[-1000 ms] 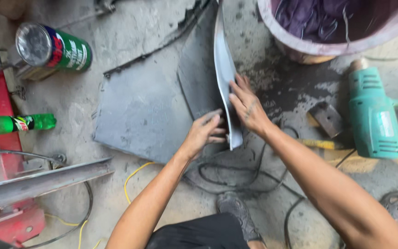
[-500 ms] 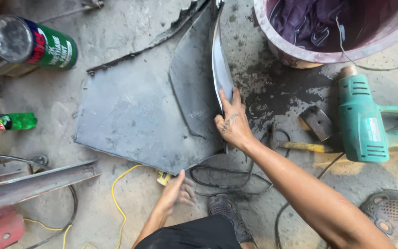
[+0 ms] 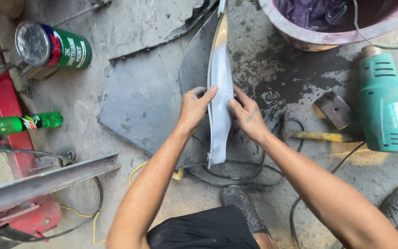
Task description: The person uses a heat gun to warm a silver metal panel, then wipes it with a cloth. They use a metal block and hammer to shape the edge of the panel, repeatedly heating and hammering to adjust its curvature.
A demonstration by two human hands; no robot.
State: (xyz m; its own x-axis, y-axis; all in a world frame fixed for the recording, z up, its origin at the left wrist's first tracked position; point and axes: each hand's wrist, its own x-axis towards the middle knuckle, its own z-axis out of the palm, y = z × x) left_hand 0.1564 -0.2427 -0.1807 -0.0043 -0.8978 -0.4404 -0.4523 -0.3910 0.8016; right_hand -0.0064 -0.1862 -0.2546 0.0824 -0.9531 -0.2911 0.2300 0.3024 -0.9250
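A dark grey plastic body panel (image 3: 143, 106) lies on the concrete floor, with a lighter grey glossy edge strip (image 3: 220, 87) standing upright along its right side. My left hand (image 3: 193, 108) grips that strip from the left, fingers curled over its rim. My right hand (image 3: 247, 117) presses against the strip from the right, fingers spread along it. Both hands meet about halfway down the strip.
A green paint can (image 3: 51, 46) and a green bottle (image 3: 21, 123) lie at left near red metal framing (image 3: 5, 110). A steel angle bar (image 3: 47, 177) lies lower left. A green heat gun (image 3: 385, 108), a hammer (image 3: 323, 124) and a bucket (image 3: 342, 25) sit at right. Cables loop near my shoe (image 3: 242, 207).
My left hand came back up from the floor near the yellow cable and took hold of the strip again. My right hand stayed on the strip.
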